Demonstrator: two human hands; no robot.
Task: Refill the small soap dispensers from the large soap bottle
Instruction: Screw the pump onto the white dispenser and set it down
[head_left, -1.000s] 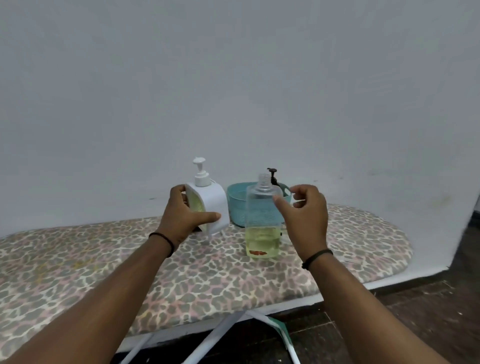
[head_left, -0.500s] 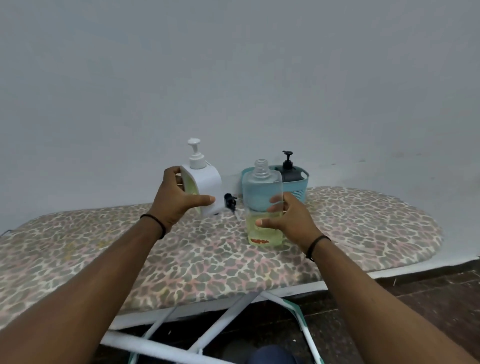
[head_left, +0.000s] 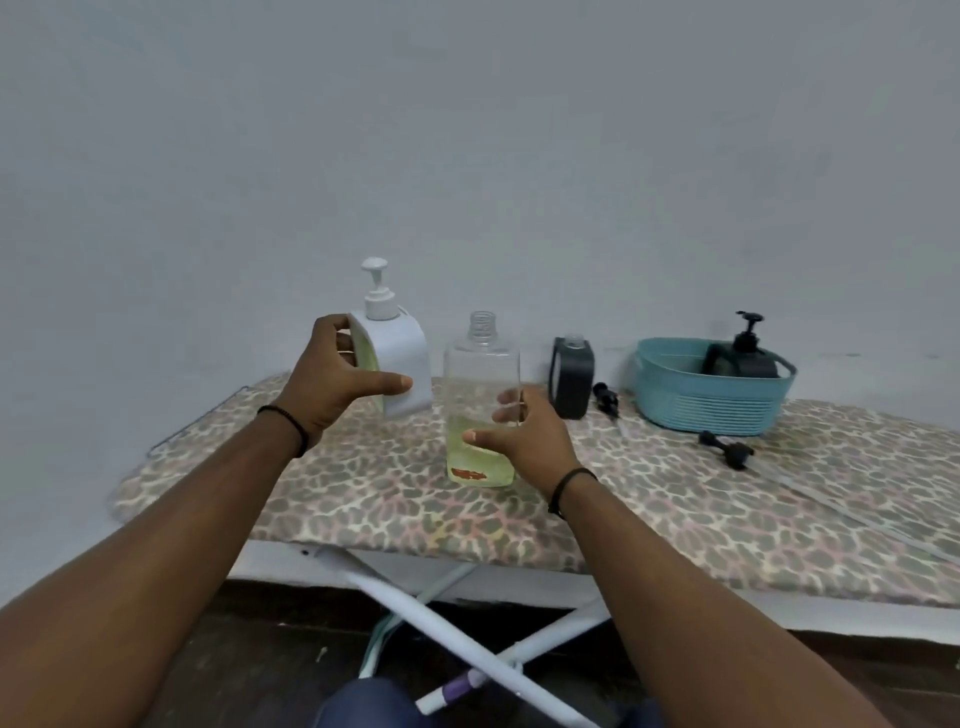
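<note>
Head view: white pump dispenser (head_left: 400, 358), pump on, gripped in left hand (head_left: 337, 384) above the leopard-print ironing board (head_left: 363, 493). Right hand (head_left: 524, 436), half a second ago laid against the open clear soap bottle (head_left: 480, 405), now curled round its side, bottle standing a third full, so pouring seems near. Newly in sight: uncapped black dispenser (head_left: 571, 376), loose black pump (head_left: 605, 397), another pump (head_left: 727, 452), teal basket (head_left: 711, 400) holding a capped black dispenser (head_left: 743, 358). Red label (head_left: 467, 474) unreadable.

An ironing board (head_left: 363, 499) with a leopard-print cover carries an uncapped clear bottle (head_left: 482, 400), an open black dispenser (head_left: 571, 378), a teal basket (head_left: 711, 400) and two loose black pump heads (head_left: 726, 451).
</note>
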